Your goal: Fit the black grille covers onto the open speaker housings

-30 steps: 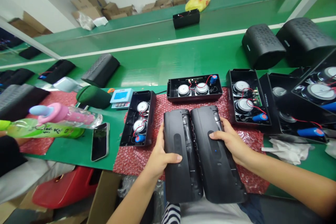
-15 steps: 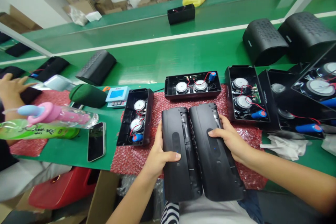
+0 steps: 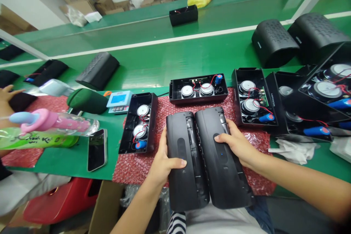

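Two black speaker housings lie side by side in front of me, nearly touching along their long edges. My left hand (image 3: 164, 161) is closed round the left speaker housing (image 3: 185, 179), thumb flat on its top. Around the right speaker housing (image 3: 229, 179) my right hand (image 3: 234, 140) is closed, its thumb on the oval button panel, near a small blue light. Just beyond are open speaker boxes with round drivers, red wires and blue cells: one at left (image 3: 139, 122), one in the middle (image 3: 199, 89), one at right (image 3: 255, 97).
Red bubble wrap (image 3: 131, 168) covers the green bench (image 3: 65, 157). At left are a phone (image 3: 97, 150), a pink-topped bottle (image 3: 60, 122), a blue meter (image 3: 119, 100) and a co-worker's hand (image 3: 7, 97). More open boxes (image 3: 326, 87) are stacked at right, beside white cloth (image 3: 296, 150).
The view has shifted slightly, so the bench things appear a little further left. Both hands keep the same hold on the housings. The co-worker's hand has moved left and lower.
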Demonstrator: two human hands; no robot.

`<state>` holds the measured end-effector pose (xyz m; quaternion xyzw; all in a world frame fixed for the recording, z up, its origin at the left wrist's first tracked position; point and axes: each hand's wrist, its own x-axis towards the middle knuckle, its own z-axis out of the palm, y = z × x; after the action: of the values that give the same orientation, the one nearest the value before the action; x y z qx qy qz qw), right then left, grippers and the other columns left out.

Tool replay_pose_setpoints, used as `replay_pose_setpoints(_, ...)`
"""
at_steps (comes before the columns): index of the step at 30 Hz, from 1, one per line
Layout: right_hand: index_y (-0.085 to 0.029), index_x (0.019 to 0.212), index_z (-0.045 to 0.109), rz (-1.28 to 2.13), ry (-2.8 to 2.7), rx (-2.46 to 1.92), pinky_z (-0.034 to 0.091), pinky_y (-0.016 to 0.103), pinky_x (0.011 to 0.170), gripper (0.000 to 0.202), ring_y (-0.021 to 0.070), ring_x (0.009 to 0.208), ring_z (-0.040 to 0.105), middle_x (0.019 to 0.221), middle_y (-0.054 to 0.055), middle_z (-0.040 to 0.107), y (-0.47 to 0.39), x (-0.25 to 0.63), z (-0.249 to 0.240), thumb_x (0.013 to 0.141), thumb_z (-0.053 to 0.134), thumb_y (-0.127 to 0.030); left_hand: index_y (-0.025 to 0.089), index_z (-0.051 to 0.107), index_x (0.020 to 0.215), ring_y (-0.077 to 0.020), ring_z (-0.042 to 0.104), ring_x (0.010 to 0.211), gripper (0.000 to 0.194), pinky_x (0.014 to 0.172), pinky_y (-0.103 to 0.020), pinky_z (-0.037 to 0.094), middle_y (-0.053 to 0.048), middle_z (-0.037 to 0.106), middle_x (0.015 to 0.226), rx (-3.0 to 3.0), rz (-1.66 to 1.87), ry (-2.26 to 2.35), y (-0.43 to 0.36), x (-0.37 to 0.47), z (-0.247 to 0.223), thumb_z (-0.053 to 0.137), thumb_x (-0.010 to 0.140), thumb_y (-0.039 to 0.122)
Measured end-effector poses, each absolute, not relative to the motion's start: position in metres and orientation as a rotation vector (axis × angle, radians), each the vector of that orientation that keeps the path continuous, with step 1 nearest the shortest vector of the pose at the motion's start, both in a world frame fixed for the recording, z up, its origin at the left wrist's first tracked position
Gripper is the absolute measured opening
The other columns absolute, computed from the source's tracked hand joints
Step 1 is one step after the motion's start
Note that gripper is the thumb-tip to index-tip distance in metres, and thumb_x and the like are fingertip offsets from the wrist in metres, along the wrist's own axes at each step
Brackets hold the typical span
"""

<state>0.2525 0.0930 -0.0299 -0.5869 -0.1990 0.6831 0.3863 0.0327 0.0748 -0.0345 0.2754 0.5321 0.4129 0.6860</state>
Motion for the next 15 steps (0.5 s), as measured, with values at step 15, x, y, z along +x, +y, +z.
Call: replay_pose_setpoints(15,-0.026,0.142,0.013,1.938,-0.758,-1.345,0.05,0.031,0.064,0.116,0.02,0.076,0.057,0.098,0.002,0.056,0.095,0.273,-0.029,0.043,0.073,-0.014,0.033,0.018,0.147,-0.0257,0.058,0.105,0.127,0.083,-0.03,0.051,-0.006,0.051,0.134,0.616,0.953,1.259,0.076,0.036,-0.033,0.079,0.039,0.007)
